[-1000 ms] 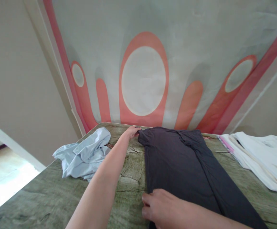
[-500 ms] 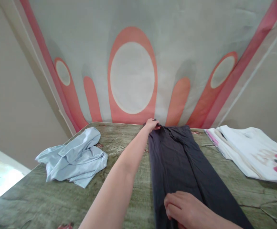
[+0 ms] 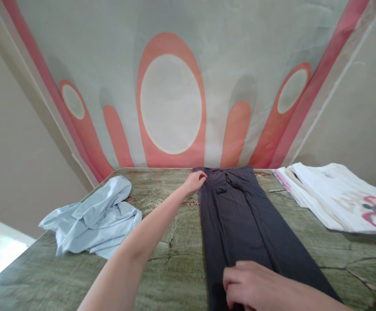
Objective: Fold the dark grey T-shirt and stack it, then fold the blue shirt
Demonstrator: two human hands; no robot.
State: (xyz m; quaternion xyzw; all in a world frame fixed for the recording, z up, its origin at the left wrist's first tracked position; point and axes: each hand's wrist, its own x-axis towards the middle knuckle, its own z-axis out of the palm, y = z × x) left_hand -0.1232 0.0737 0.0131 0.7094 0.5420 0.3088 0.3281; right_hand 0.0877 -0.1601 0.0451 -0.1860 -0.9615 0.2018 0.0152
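Dark trousers [image 3: 236, 216] lie lengthwise on the table, waistband at the far edge and legs running toward me. My left hand [image 3: 197, 181] is at the left side near the waistband, its fingers loosely bent with a small gap and no cloth visibly gripped. Nearer to me, my right hand [image 3: 248, 283] has curled fingers closed on the trouser legs; its fingertips are partly hidden. A small fold of fabric shows below the waistband.
A crumpled light-blue garment [image 3: 94, 220] lies on the left of the wood-patterned table [image 3: 175, 242]. Folded white shirts [image 3: 340, 190] are stacked on the right, the top one printed. A wall with pink-and-white shapes [image 3: 171, 103] stands directly behind the table.
My left hand has let go of the waistband and shifted slightly left and down. The waistband now lies flatter. My right hand stays at nearly the same place; the view has turned slightly.
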